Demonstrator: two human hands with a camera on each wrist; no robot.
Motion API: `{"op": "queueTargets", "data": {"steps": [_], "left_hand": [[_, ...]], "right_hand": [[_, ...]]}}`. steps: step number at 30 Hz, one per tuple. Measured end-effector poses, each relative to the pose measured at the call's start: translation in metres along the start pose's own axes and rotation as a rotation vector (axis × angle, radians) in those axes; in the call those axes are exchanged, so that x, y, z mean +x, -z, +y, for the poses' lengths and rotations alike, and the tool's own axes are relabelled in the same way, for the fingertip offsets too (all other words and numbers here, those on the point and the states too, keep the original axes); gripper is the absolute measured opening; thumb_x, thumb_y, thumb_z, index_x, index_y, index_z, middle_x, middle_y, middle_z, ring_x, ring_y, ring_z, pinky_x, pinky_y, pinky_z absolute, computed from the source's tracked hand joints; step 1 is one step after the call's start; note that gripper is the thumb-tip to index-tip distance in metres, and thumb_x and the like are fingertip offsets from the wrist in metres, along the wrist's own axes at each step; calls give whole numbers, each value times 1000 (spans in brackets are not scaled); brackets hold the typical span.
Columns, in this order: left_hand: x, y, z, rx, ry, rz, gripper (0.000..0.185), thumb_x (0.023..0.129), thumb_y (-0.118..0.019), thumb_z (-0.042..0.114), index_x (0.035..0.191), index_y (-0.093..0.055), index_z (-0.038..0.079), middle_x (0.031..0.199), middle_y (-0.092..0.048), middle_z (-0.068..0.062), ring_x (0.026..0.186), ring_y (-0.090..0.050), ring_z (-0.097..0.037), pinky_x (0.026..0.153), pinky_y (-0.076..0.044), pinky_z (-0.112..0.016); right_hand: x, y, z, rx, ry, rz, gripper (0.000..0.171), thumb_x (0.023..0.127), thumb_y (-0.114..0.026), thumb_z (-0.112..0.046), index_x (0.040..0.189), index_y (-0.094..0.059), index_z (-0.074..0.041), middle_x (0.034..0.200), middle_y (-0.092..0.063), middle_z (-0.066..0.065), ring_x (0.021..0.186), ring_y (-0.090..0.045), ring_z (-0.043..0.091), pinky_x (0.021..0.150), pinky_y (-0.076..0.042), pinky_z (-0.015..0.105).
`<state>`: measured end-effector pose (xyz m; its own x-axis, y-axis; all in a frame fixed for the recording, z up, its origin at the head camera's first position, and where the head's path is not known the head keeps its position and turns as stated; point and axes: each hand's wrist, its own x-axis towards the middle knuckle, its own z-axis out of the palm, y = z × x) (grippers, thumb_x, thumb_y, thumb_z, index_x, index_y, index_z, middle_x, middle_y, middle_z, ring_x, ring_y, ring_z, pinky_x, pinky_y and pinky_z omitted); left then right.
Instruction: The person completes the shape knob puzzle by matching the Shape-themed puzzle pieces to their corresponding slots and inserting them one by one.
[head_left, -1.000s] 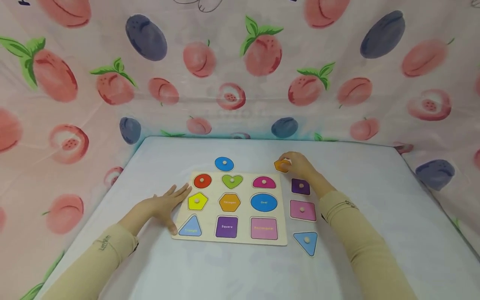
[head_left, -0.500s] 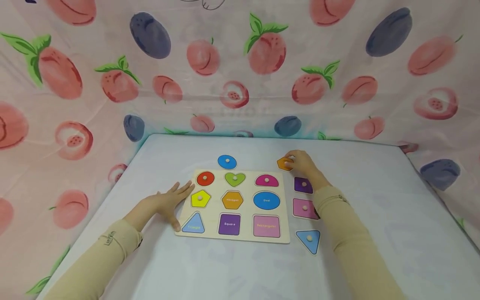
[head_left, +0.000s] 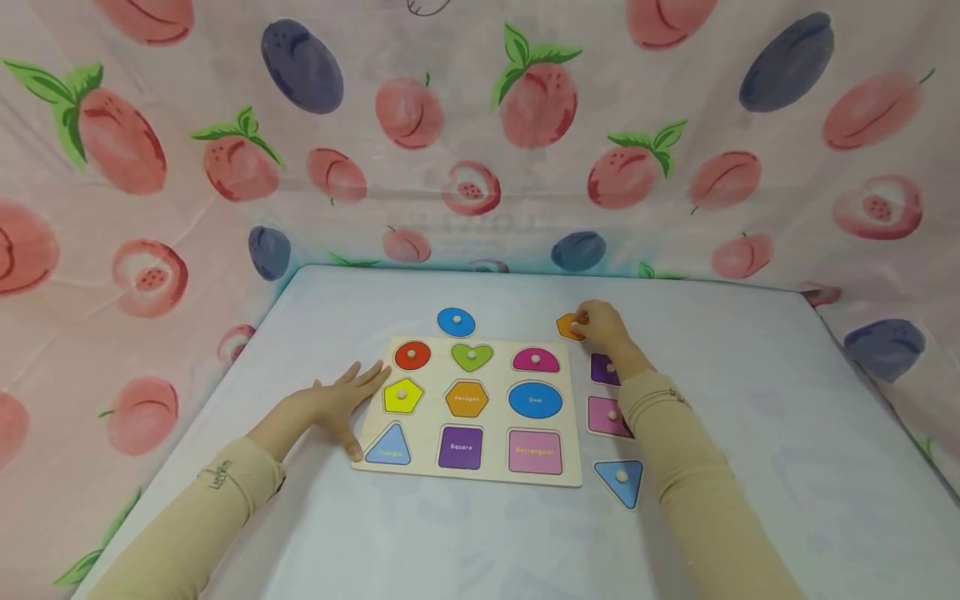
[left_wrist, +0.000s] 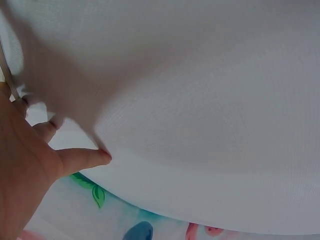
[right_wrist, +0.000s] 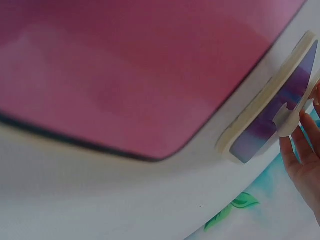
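A wooden shape board [head_left: 491, 475] lies on the white table with a red circle, green heart, pink semicircle and yellow pentagon seated in it. My left hand [head_left: 351, 402] lies flat and open against the board's left edge, thumb by the triangle slot; the left wrist view shows its palm and thumb [left_wrist: 75, 160] on the white surface. My right hand [head_left: 581, 327] reaches past the board's far right corner and pinches the orange hexagon piece [head_left: 566, 325], which sits on the table. In the right wrist view the purple square piece [right_wrist: 272, 110] shows beside my fingers [right_wrist: 305, 160].
Loose pieces lie around the board: a blue oval [head_left: 456, 322] behind it, a purple square [head_left: 600, 368], a pink rectangle [head_left: 602, 415] and a blue triangle [head_left: 621, 479] to its right. Fruit-print cloth [head_left: 480, 150] walls in the table [head_left: 750, 400] on three sides.
My right hand stays on the orange hexagon while its forearm has swung slightly left, covering more of the purple and pink pieces. The left hand has not moved.
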<state>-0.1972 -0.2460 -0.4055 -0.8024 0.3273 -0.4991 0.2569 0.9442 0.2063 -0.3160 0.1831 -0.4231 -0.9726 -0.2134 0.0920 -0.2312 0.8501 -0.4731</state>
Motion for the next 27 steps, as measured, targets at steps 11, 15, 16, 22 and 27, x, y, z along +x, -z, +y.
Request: {"op": "queueTargets", "data": {"steps": [11,15,16,22,27], "left_hand": [[-1,3,0,-7,-4,-14,134,52,-87,48,153,-3,19,161,4,-7,145,7,-41,97,-6,-81],[-1,2,1,-13,-8,-12,134,52,-87,48,153,-3,19,161,3,-8,145,6,-41,96,-6,-81],[-1,2,1,-14,-7,-14,134,52,-87,48,153,-3,19,161,3,-7,145,7,-41,97,-6,-81],[0,0,1,-14,-9,-11,133,53,-86,49,153,-3,20,161,3,-7,145,7,-40,97,-7,-81],[-2,4,2,-20,-7,-12,133,53,-86,48,153,-3,20,161,3,-6,145,8,-40,97,-6,-80]], "right_hand": [[2,0,-4,4,-39,1,18,88,-65,-11,92,-64,7,92,-64,23,85,-55,33,82,-47,45],[0,1,-3,-3,-37,1,19,89,-64,-11,92,-64,8,92,-64,23,86,-55,33,83,-47,45],[-1,1,-3,-6,-37,0,19,89,-63,-11,93,-64,8,93,-63,23,86,-55,33,83,-47,45],[-4,2,0,-21,-50,-20,21,91,-62,-12,96,-64,8,99,-63,25,93,-57,36,89,-48,47],[-1,4,0,-25,-30,-20,20,91,-62,-11,96,-65,8,96,-64,23,89,-56,34,87,-48,46]]}}
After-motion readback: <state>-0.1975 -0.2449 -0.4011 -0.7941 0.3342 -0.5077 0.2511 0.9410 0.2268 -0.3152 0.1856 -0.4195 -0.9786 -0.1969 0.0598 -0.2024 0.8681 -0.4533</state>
